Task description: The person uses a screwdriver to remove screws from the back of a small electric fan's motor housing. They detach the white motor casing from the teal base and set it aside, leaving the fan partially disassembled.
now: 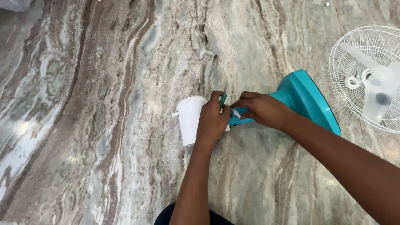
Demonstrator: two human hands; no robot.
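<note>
Floor: veined marble (104, 104).
Done: teal base (306, 98) joined to white motor (191, 118); grille (366, 75) lying apart.
Left hand (212, 121): closed round green screwdriver (223, 100).
Right hand (260, 109): pinching neck.

White motor housing (191, 118), teal fan base (306, 98), grey-brown veined marble floor (104, 104).

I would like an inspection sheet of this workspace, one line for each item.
Surface: polished marble floor, grey with brown veins.
Job's things: white motor housing lying on its side, joined to a teal stand; green-handled tool.
Clutter: white wire fan guard with blades, lying flat at right.
Hands: left hand rests on the housing and holds the green tool; right hand grips the teal neck.
Cables: nothing seen.
Surroundings: pale object at the top left corner, unclear.
</note>
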